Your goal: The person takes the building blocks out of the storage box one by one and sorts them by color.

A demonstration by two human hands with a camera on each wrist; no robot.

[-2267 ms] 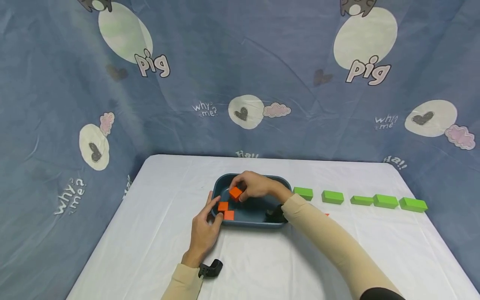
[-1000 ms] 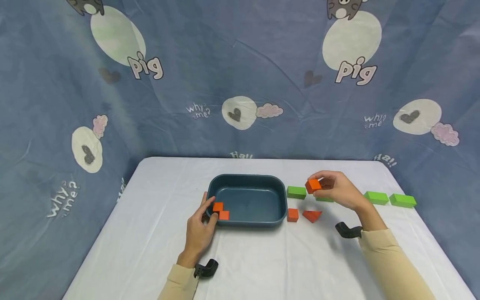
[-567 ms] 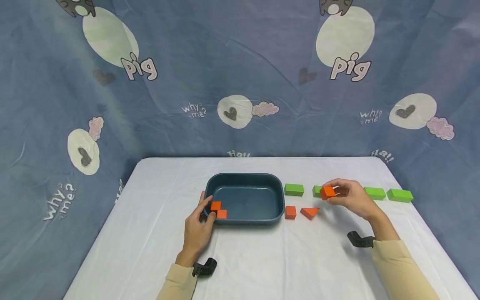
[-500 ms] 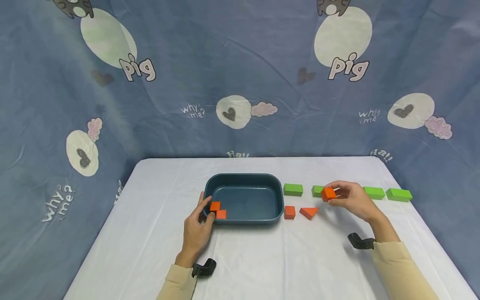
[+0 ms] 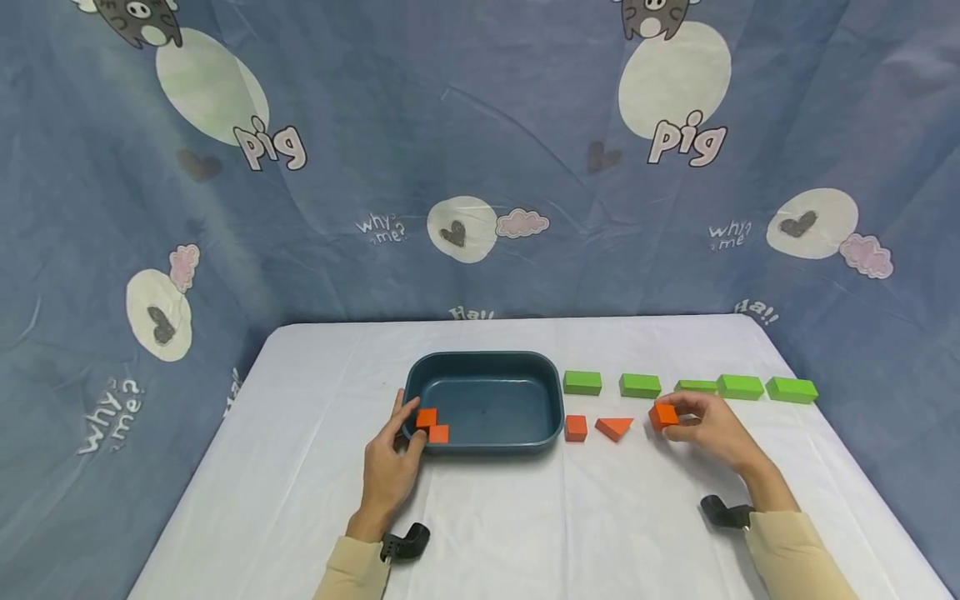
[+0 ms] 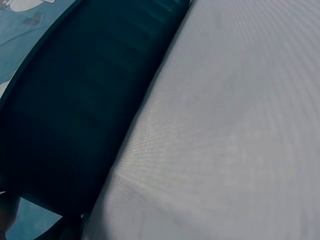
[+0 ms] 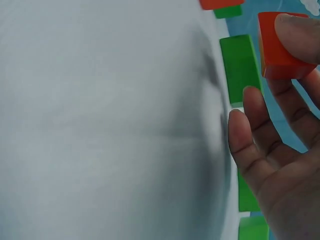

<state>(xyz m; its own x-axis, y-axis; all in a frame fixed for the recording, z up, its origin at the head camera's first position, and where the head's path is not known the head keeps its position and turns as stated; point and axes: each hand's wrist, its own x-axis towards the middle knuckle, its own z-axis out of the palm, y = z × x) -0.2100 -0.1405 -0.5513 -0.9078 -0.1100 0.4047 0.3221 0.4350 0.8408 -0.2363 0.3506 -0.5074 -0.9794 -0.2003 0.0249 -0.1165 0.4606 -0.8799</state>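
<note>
My right hand point(image 5: 705, 427) pinches an orange cube point(image 5: 663, 417) between thumb and fingers, just over the cloth. In the right wrist view the thumb presses the held cube's upper face, and two other fingers stand apart from it. A dark blue tray point(image 5: 487, 446) lies left of centre. My left hand point(image 5: 388, 471) holds its near left corner, thumb on the front side and fingers along the left rim. Two orange blocks point(image 5: 438, 433) sit in that corner of the tray. An orange cube point(image 5: 576, 428) and an orange triangular block point(image 5: 614, 428) lie right of the tray.
Several green blocks point(image 5: 640, 385) form a row behind the orange ones, running from the tray toward the table's right edge. A white cloth point(image 5: 540, 525) covers the table. A blue printed curtain point(image 5: 360, 100) hangs behind.
My right hand has carried the orange cube out of the tray to the right, then lowered it toward the cloth beside the triangular block. My left hand has stayed at the tray.
</note>
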